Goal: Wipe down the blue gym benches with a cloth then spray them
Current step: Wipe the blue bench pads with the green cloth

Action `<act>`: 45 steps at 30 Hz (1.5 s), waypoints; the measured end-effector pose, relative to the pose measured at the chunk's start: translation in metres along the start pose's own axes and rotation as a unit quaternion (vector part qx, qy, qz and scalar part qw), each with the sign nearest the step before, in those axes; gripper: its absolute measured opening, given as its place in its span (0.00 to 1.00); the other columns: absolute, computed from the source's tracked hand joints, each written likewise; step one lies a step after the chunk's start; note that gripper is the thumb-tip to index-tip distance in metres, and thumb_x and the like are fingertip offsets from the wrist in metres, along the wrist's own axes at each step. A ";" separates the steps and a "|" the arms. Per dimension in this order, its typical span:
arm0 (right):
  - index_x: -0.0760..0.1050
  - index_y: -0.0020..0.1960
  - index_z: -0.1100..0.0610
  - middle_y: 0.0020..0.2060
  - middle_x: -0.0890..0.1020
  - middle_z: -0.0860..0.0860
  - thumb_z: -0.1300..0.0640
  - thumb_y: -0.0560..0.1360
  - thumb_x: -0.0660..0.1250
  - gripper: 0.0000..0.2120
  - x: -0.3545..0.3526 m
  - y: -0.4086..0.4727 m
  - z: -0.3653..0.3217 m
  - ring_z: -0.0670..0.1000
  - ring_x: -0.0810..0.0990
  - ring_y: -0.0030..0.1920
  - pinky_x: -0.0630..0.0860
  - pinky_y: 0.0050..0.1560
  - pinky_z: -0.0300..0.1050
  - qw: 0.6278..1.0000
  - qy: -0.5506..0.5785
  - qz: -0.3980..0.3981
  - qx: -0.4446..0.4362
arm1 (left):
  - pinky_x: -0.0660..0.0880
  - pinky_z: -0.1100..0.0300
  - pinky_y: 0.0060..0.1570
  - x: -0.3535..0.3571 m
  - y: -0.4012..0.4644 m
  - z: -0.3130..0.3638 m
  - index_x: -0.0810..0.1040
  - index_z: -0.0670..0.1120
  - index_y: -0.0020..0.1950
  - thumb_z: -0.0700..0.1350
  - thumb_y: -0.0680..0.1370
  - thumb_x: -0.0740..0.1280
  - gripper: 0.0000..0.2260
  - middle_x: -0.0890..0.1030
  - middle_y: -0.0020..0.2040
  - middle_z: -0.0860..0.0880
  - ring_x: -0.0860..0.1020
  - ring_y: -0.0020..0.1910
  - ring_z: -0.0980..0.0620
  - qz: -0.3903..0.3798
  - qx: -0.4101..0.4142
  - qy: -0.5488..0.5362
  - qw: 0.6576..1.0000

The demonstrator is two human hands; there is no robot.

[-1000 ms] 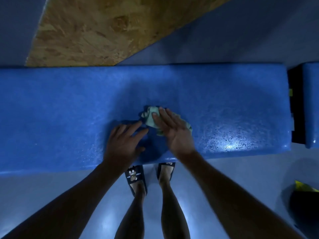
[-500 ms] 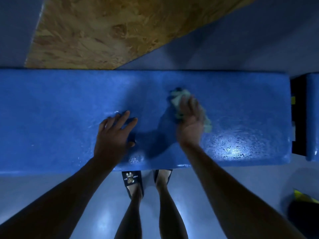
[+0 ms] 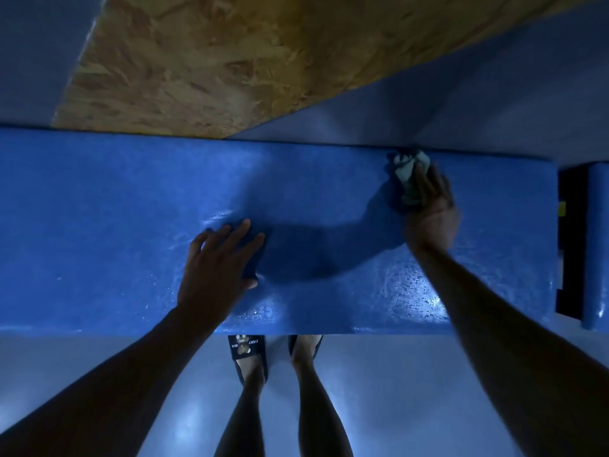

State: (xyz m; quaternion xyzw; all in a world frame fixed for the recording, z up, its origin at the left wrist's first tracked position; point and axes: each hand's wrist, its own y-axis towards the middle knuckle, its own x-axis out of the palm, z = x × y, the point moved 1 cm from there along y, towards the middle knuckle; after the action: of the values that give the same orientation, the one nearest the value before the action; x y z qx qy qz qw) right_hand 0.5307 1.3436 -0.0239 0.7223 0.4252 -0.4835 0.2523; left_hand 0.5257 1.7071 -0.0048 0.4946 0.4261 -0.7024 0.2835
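Pale cloth [image 3: 410, 174], seemingly pressed by right hand [image 3: 431, 209], has reached bench [image 3: 115, 209] far edge.

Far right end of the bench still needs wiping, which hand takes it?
Right. The right hand already presses the cloth onto the blue bench near its far edge, close to that end. The left hand lies flat mid-bench, holding nothing, likely bracing.

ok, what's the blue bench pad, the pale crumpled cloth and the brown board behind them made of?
Blue bench pad: looks like vinyl or faux-leather upholstery, with a fine pebbled grain, rounded edges and a wet sheen.
Pale crumpled cloth, under the right hand: soft fabric, matte and creased; the weave is too dim to tell.
Brown board: probably OSB, showing pressed wood flakes, unfinished.
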 end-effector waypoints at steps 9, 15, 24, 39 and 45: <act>0.78 0.66 0.52 0.64 0.79 0.53 0.57 0.69 0.53 0.28 0.065 -0.031 -0.155 0.60 0.77 0.64 0.75 0.60 0.56 0.952 -0.049 -0.124 -0.277 | 0.68 0.44 0.63 -0.001 0.001 0.004 0.74 0.52 0.69 0.56 0.56 0.82 0.42 0.72 0.72 0.48 0.73 0.65 0.42 0.003 0.002 0.003 1.000; 0.72 0.71 0.47 0.70 0.74 0.51 0.56 0.72 0.58 0.28 0.014 0.019 -0.037 0.59 0.73 0.68 0.74 0.64 0.53 0.953 -0.092 -0.094 -0.274 | 0.69 0.43 0.64 0.000 0.000 0.004 0.74 0.51 0.69 0.54 0.57 0.82 0.42 0.73 0.71 0.47 0.73 0.65 0.41 0.017 0.004 -0.010 1.000; 0.77 0.65 0.55 0.62 0.77 0.57 0.55 0.72 0.57 0.23 0.037 0.008 -0.091 0.62 0.74 0.60 0.74 0.53 0.54 0.992 -0.096 -0.017 0.078 | 0.69 0.43 0.63 0.003 0.000 0.007 0.73 0.52 0.69 0.54 0.56 0.82 0.43 0.72 0.72 0.48 0.73 0.66 0.42 0.001 -0.016 -0.010 1.000; 0.59 0.78 0.47 0.76 0.63 0.53 0.59 0.76 0.63 0.32 -0.021 0.025 0.054 0.57 0.62 0.75 0.67 0.71 0.56 0.991 -0.103 -0.082 -0.033 | 0.69 0.44 0.63 -0.004 -0.001 0.013 0.74 0.52 0.70 0.54 0.58 0.82 0.41 0.71 0.73 0.49 0.73 0.66 0.41 -0.006 -0.024 0.004 1.000; 0.58 0.78 0.58 0.76 0.63 0.61 0.50 0.71 0.55 0.36 0.033 -0.018 -0.078 0.64 0.63 0.74 0.52 0.74 0.59 0.989 -0.121 -0.052 0.070 | 0.71 0.43 0.62 -0.004 -0.001 0.015 0.74 0.51 0.70 0.54 0.56 0.83 0.43 0.72 0.72 0.48 0.74 0.65 0.41 -0.006 -0.023 0.007 1.000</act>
State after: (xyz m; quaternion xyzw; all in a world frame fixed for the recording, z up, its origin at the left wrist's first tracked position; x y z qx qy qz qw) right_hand 0.5590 1.4255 -0.0220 0.6514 0.3933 -0.6084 0.2253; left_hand 0.5196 1.6940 0.0018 0.4904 0.4469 -0.6907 0.2876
